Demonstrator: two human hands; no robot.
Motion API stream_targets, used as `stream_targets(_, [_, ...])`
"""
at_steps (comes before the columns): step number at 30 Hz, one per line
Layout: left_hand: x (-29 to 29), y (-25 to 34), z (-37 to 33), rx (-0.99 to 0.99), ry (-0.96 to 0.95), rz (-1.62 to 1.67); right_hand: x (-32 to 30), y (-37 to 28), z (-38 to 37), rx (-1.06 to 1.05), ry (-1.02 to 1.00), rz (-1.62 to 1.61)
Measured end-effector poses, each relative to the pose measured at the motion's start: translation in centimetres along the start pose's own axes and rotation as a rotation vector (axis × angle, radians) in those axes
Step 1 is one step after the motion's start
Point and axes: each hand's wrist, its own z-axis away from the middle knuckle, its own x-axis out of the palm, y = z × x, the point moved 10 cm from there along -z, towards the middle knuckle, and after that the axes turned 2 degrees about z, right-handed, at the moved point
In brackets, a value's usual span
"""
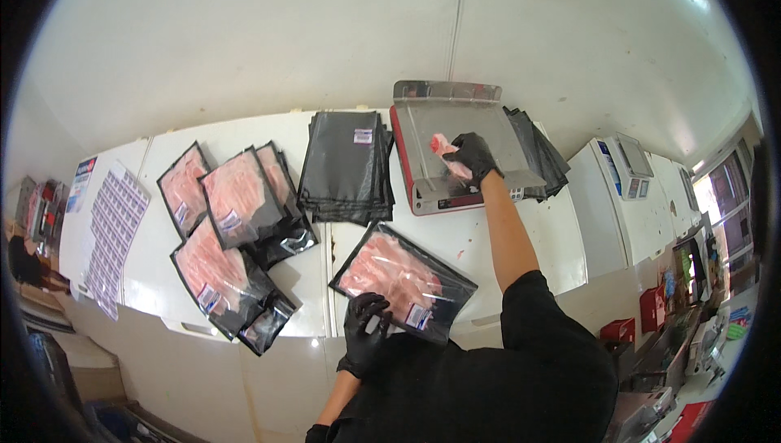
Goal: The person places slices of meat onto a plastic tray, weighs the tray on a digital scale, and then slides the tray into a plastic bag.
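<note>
Head view. A pale wall [309,36] is rising behind a row of white chest tops [549,240], on which a red-sided machine [431,122] with a clear, tray-like top is standing; it is serving here as the reference point. The right hand [474,157], in a black glove, is reaching over the machine's top, its fingers clamping on a piece of pink meat [440,147]; whether the meat is also touching the tray cannot be told. Nearer the person and to the left of the machine, a clear-fronted, black-backed bag of pink meat [390,268] is lying flat, a label near its lower edge. The left hand [366,336], likewise gloved in black, is resting at this bag's lower left edge with its fingers curling; whether they are pinching the bag cannot be told. Just left of the machine, a stack of black bags [338,170] is lying, and farther left several filled bags [236,199] are overlapping one another. Farthest left of the machine, a sheet of printed labels [114,235] is hanging over the front edge. Directly to the machine's right, more black bags [541,154] are fanning out.
</note>
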Motion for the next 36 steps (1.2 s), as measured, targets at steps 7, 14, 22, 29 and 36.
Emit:
stream_targets(7, [-2.2, -1.3, 1.3, -0.053, 0.062, -0.081, 0.8, 0.7, -0.4, 0.081, 0.021, 0.011])
stream_targets(14, [-0.6, 0.0, -0.7, 0.027, 0.015, -0.076, 0.7, 0.7, 0.4, 0.106, -0.079, -0.321])
stream_targets(22, [5.5, 2.4, -1.2, 0.091, -0.106, -0.092, -3.9, 2.5, 2.9, 0.059, 0.029, -0.828])
stream_targets(29, [8.9, 3.8, -2.5, -0.005, -0.166, 0.027, -10.7, -0.9, 6.9, -0.077, 0.034, -1.0])
stream_targets(36, [10.7, 6.0, -6.0, -0.069, 0.074, 0.244, -8.4, -6.6, 16.5, -0.196, -0.381, -1.093])
